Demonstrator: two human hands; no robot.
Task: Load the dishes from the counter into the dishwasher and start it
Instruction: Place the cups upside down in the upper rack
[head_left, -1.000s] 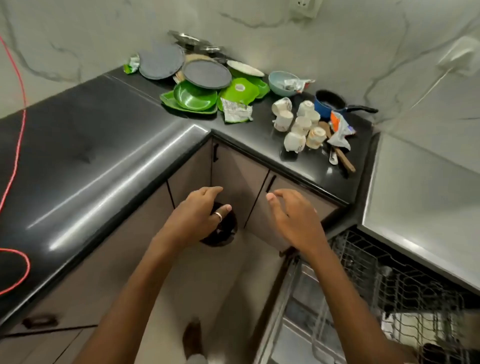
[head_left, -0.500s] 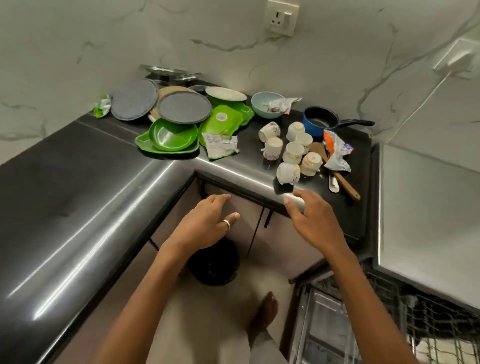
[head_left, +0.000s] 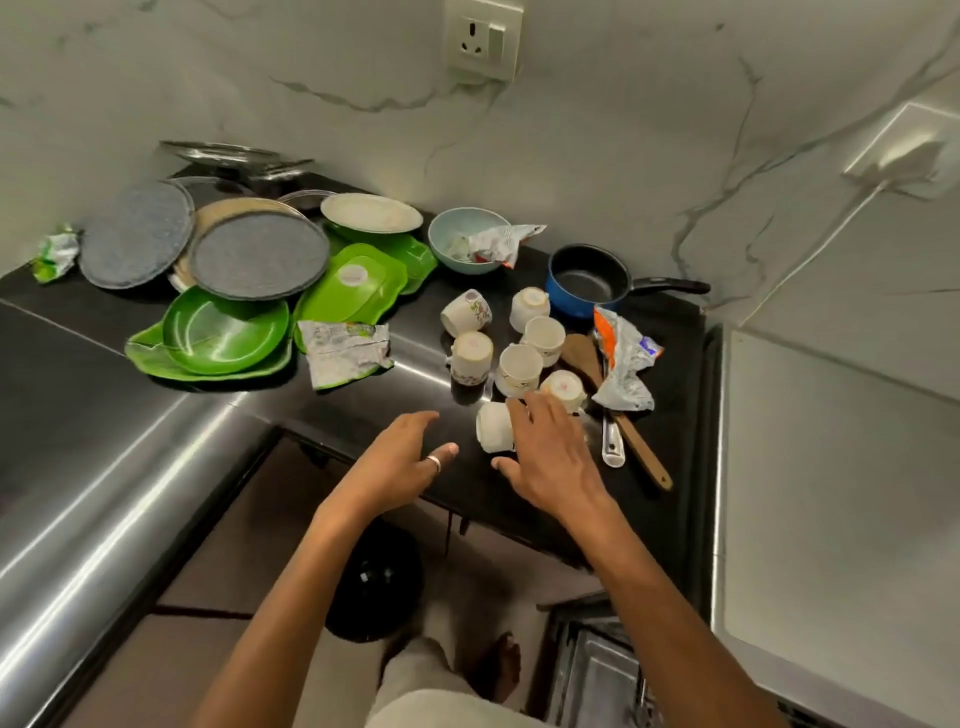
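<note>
Several white cups lie and stand in a cluster on the black counter. My right hand reaches over the nearest cup, which lies on its side; my fingertips rest on it and my thumb is spread just below it. To its left, my left hand hovers over the counter edge with its fingers apart and a ring on one finger. It holds nothing. A corner of the dishwasher rack shows at the bottom right.
Grey plates, green plates and a green lid pile at the left back. A light blue bowl, a blue saucepan, a wooden spatula, a spoon and crumpled wrappers surround the cups. A black bin stands on the floor.
Both hands have moved forward from below the counter edge to over it. My right hand has reached the nearest cup. The view has moved closer to the counter.
</note>
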